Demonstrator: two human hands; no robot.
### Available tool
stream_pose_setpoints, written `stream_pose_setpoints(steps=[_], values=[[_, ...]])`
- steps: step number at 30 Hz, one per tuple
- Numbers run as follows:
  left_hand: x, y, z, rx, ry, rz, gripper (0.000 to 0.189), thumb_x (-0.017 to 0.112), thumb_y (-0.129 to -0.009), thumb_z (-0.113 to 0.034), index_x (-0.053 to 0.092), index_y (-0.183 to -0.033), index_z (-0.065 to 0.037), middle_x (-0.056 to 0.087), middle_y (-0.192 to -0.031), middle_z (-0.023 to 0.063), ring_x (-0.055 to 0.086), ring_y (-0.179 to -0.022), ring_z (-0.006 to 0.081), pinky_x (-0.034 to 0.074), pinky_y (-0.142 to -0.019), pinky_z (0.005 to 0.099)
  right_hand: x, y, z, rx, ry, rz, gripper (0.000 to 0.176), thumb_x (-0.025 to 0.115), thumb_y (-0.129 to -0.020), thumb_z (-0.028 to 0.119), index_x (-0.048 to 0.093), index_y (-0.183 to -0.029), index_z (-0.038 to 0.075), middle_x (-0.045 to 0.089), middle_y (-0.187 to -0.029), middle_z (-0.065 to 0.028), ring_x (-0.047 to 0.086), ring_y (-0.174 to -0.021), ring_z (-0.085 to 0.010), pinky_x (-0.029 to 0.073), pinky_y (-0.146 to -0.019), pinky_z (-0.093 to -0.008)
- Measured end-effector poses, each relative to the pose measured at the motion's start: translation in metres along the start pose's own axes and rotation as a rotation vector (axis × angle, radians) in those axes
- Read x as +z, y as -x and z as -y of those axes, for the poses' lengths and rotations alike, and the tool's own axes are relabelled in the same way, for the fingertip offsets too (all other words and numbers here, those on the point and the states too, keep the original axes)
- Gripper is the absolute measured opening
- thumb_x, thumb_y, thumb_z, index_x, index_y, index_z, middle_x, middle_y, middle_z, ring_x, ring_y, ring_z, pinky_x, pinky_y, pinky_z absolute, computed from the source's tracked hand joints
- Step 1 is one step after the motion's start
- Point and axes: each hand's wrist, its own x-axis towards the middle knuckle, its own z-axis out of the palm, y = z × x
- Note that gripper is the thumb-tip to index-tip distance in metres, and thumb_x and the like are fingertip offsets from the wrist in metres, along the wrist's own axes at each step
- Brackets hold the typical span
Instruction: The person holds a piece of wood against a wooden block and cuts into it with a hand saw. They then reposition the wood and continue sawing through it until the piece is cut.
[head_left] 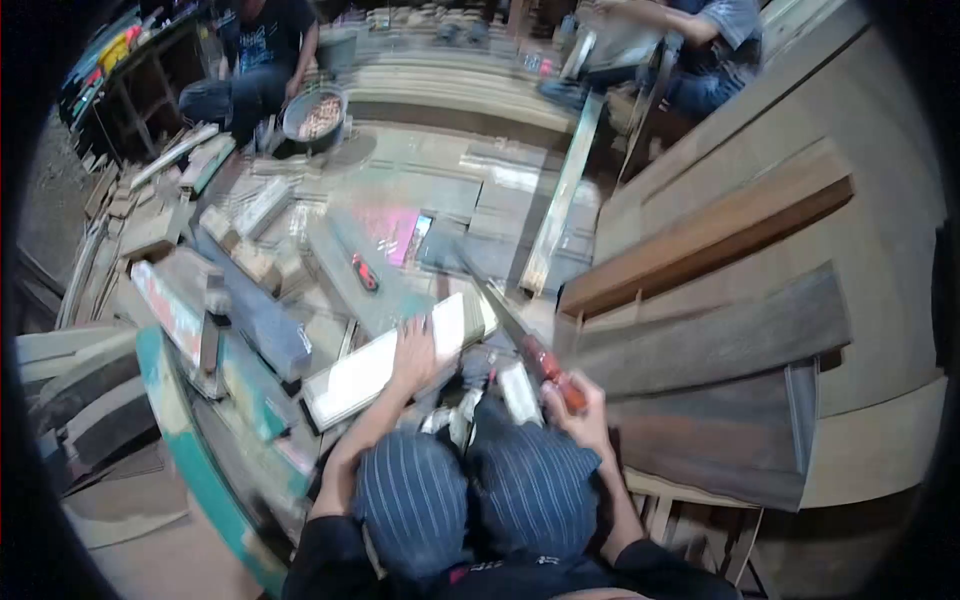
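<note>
A white board (365, 378) lies at a slant in front of my knees. My left hand (413, 357) rests on top of it, fingers stretched flat across the white face toward the far edge. Wrapped around the red-brown handle of a handsaw (508, 322) is my right hand (582, 408), beside my right knee. The saw's long, dark, tapering blade points forward and left, past the board's right end. Blur hides whether the blade touches the board. A smaller white piece (519, 394) stands between the board and my right hand.
Wood offcuts (255, 330) are piled at the left, near a curved green-edged plank (190, 450). A red-and-black tool (364, 272) lies on a board ahead. Large wooden panels (720, 330) lean at the right. Two people sit farther back, one by a bucket (318, 118).
</note>
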Motion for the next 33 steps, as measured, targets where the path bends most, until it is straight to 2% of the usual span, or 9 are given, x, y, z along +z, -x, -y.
stream_pose_setpoints(steps=[2,3,8,11,16,18,21,26,33], values=[[-0.011,-0.003,-0.003,0.038,-0.068,-0.104,0.098,0.067,-0.082,-0.065,0.044,-0.141,0.009,0.052,-0.128,0.0196,0.05,-0.12,0.0347,0.039,-0.104,0.0511,0.001,0.01,0.016,0.073,0.047,-0.015,0.023,0.077,-0.09,0.016,0.06,-0.087,-0.001,0.058,-0.069,-0.0113,0.05,-0.065,-0.0108,0.046,-0.061,-0.0324],[-0.018,-0.002,-0.003,0.047,-0.074,0.01,0.097,0.067,-0.081,-0.065,0.044,-0.141,0.008,0.052,-0.127,0.0187,0.051,-0.118,0.034,0.04,-0.102,0.0503,0.001,0.017,0.008,-0.004,0.098,-0.021,0.022,0.075,-0.091,0.016,0.061,-0.09,-0.001,0.056,-0.065,-0.0094,0.049,-0.061,-0.0098,0.043,-0.057,-0.0308],[-0.019,-0.006,-0.006,-0.005,0.017,0.039,0.099,0.072,-0.08,-0.06,0.04,-0.144,0.008,0.052,-0.128,0.0193,0.05,-0.118,0.035,0.039,-0.105,0.0495,-0.026,0.068,0.02,0.185,0.095,-0.004,0.02,0.075,-0.092,0.016,0.064,-0.096,0.0,0.057,-0.068,-0.0078,0.05,-0.065,-0.0086,0.044,-0.06,-0.0292],[-0.015,-0.009,-0.002,-0.005,0.029,0.08,0.103,0.07,-0.079,-0.067,0.041,-0.144,0.008,0.052,-0.131,0.0194,0.051,-0.118,0.0341,0.038,-0.106,0.0516,-0.048,0.091,0.026,0.076,0.131,-0.003,0.018,0.074,-0.092,0.014,0.064,-0.097,0.0,0.059,-0.069,-0.0083,0.053,-0.066,-0.0087,0.045,-0.063,-0.0277],[-0.011,-0.016,0.002,-0.038,0.102,0.131,0.101,0.075,-0.08,-0.057,0.038,-0.145,0.01,0.049,-0.131,0.0243,0.047,-0.122,0.0393,0.036,-0.107,0.0518,-0.051,0.074,-0.004,0.109,0.164,-0.044,0.016,0.072,-0.093,0.013,0.061,-0.093,0.001,0.058,-0.068,-0.0042,0.053,-0.059,-0.0079,0.042,-0.056,-0.0262],[-0.001,-0.019,0.006,-0.075,0.109,0.07,0.101,0.076,-0.08,-0.055,0.036,-0.146,0.01,0.048,-0.132,0.0259,0.046,-0.123,0.0411,0.035,-0.109,0.0537,-0.046,0.053,0.001,0.246,-0.151,-0.059,0.012,0.066,-0.1,0.012,0.06,-0.096,0.002,0.052,-0.068,0.0033,0.048,-0.058,-0.0026,0.038,-0.051,-0.0205],[-0.001,-0.016,0.008,-0.079,0.152,0.097,0.101,0.077,-0.08,-0.054,0.036,-0.147,0.01,0.047,-0.133,0.027,0.044,-0.124,0.0427,0.034,-0.109,0.0553,-0.065,0.032,-0.005,0.28,-0.381,-0.011,0.01,0.066,-0.099,0.009,0.06,-0.097,0.001,0.051,-0.068,0.0036,0.045,-0.056,-0.0014,0.035,-0.049,-0.0196],[-0.018,-0.012,0.009,0.024,0.169,0.173,0.099,0.076,-0.081,-0.055,0.037,-0.147,0.008,0.046,-0.137,0.0275,0.044,-0.126,0.0427,0.035,-0.11,0.0533,-0.064,0.039,0.04,0.157,-0.015,-0.086,0.012,0.072,-0.094,0.01,0.065,-0.093,0.0,0.054,-0.064,0.0032,0.049,-0.057,-0.0019,0.037,-0.05,-0.0219],[-0.013,-0.006,0.016,0.106,0.198,0.156,0.103,0.076,-0.078,-0.057,0.036,-0.151,0.005,0.044,-0.142,0.0285,0.044,-0.128,0.0436,0.035,-0.111,0.0532,-0.043,0.058,0.049,0.123,0.051,-0.123,0.015,0.074,-0.093,0.013,0.067,-0.095,0.0,0.059,-0.067,-0.0006,0.051,-0.062,-0.0048,0.04,-0.057,-0.0238]])
